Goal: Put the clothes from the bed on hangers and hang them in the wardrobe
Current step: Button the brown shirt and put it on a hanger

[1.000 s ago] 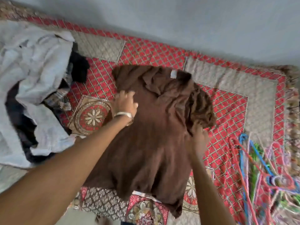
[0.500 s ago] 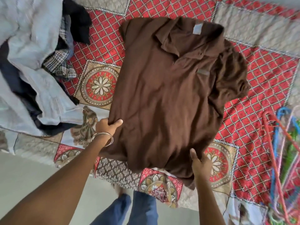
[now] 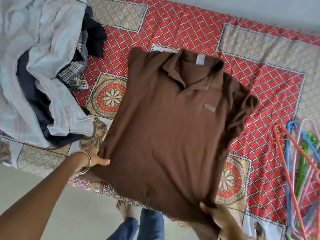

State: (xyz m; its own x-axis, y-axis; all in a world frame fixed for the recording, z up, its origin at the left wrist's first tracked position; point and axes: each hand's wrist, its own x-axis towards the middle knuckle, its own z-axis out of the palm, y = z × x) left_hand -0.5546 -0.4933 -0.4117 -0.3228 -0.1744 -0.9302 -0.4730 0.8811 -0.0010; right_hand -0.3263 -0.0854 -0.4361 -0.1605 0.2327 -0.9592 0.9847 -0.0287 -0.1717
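A brown polo shirt (image 3: 169, 132) lies spread front-up on the bed (image 3: 190, 33), collar toward the far side, hem hanging over the near edge. My left hand (image 3: 94, 159), with a metal bangle at the wrist, grips the shirt's lower left hem corner. The lower right hem corner is held by my right hand (image 3: 210, 213), whose fingers are partly hidden under the cloth. A bundle of coloured plastic hangers (image 3: 301, 163) lies on the bed at the right. At the left sits a pile of clothes (image 3: 43, 70).
The bed carries a red patterned cover with medallions. The pile holds light striped shirts, dark garments and a checked one. Pale floor (image 3: 83, 205) lies below the bed's near edge, with my jeans-clad legs (image 3: 143, 226) standing there. A grey wall runs behind the bed.
My hands went from smoothing the shirt's middle to gripping its bottom hem corners. The shirt is now pulled flat and toward me, its hem past the bed edge.
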